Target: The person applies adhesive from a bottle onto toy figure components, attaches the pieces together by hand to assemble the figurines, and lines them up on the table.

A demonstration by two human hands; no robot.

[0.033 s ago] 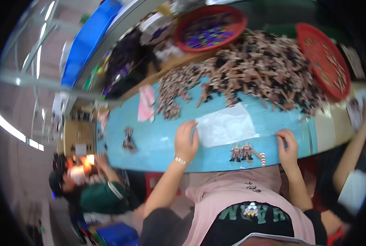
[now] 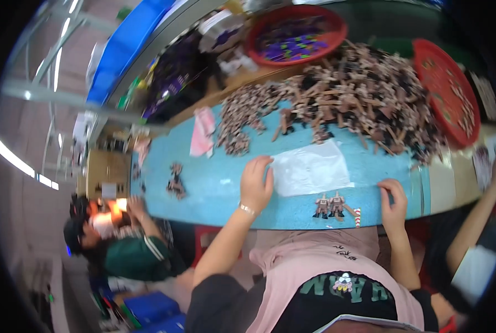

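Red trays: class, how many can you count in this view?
2: the far tray, beyond the big pile, and the right tray, at the pile's right. More could be hidden.

The person has one left hand [image 2: 256, 182] and one right hand [image 2: 393, 201]. There is one table [image 2: 220, 208], two red trays [image 2: 425, 62], one white sheet [image 2: 313, 170], two close figures [image 2: 336, 206], one striped stick [image 2: 358, 217]. The heaped bits [image 2: 364, 100] are too many to count.
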